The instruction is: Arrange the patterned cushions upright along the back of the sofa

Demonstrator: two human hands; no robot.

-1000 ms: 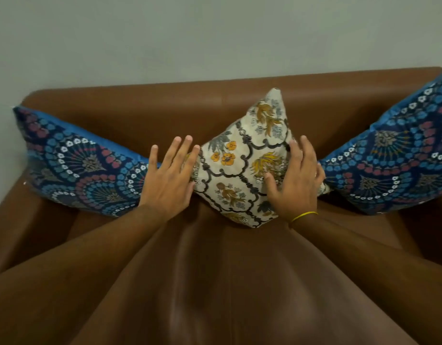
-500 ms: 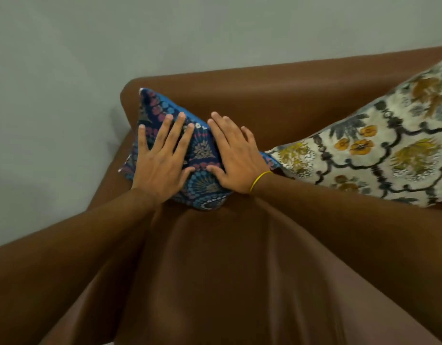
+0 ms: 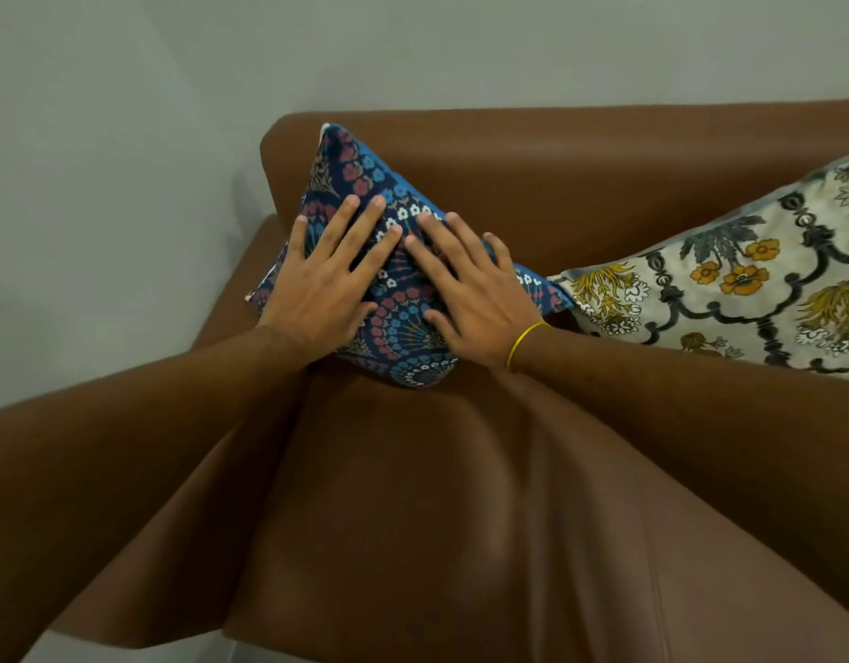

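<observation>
Cushions are the concern, and the blue one (image 3: 398, 299) stands on one corner in the angle where the sofa's back (image 3: 580, 150) meets its armrest (image 3: 231, 279), at about eleven o'clock from the middle of the view. It leans against the back with its top corner pointing to twelve o'clock, so it reads as a diamond, and this corner of the sofa props it from two sides. The left hand (image 3: 324, 284) lies flat on the cushion's face with fingers spread wide, and the right hand (image 3: 470, 294), with a yellow band (image 3: 525, 342) at the wrist, lies flat beside it at three o'clock, fingers likewise spread. Neither hand pinches the fabric; both press palm-down, probably to push the filling back and seat the cushion so it stays upright unaided. The forefingers nearly meet at the cushion's middle. At three o'clock the cream floral cushion (image 3: 728, 289) also leans on the sofa's back, its near corner touching the blue one's corner. The brown seat (image 3: 437, 495) in front lies bare between the forearms.
</observation>
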